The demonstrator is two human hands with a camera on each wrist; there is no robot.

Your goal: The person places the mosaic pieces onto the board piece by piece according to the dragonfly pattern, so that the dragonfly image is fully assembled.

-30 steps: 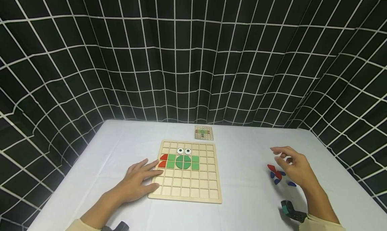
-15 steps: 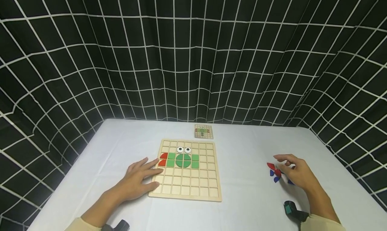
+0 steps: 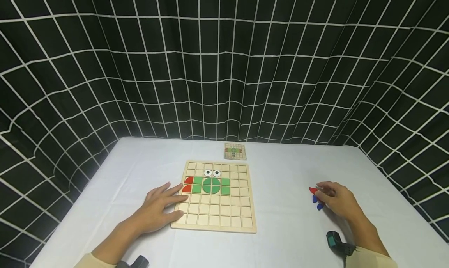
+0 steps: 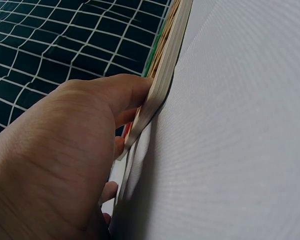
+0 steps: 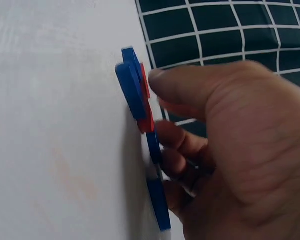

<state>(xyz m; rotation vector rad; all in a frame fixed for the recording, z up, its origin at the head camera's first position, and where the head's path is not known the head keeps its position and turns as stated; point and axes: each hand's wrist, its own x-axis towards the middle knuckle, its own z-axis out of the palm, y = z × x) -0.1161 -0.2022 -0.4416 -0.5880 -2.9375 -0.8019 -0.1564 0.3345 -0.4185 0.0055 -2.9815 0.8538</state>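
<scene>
My left hand [image 3: 159, 207] rests on the left edge of a wooden grid board [image 3: 236, 211], fingers spread over its rim. On the board lie red pieces [image 3: 187, 188], green squares [image 3: 197, 184], green quarter circles forming a disc [image 3: 211, 186] and two round eye pieces [image 3: 216, 173]. At the right of the table my right hand [image 3: 338, 199] hovers low over loose pieces, thumb and fingers bent. A red piece [image 3: 313, 190] and blue pieces [image 3: 314, 199] show beside its fingertips. In the right wrist view, the thumb tip is close against a red piece [image 5: 147, 117]; blue pieces [image 5: 132, 92] lie nearby.
A small pattern card [image 3: 235, 151] lies behind the board on the white tablecloth [image 3: 280, 174]. Dark curtains with a white grid [image 3: 217, 65] surround the table's back and sides. A black wrist-worn device [image 3: 334, 240] sits at the right wrist.
My right hand has come down onto the loose red and blue pieces and shifted slightly left, covering more of them. The left hand stays on the board.
</scene>
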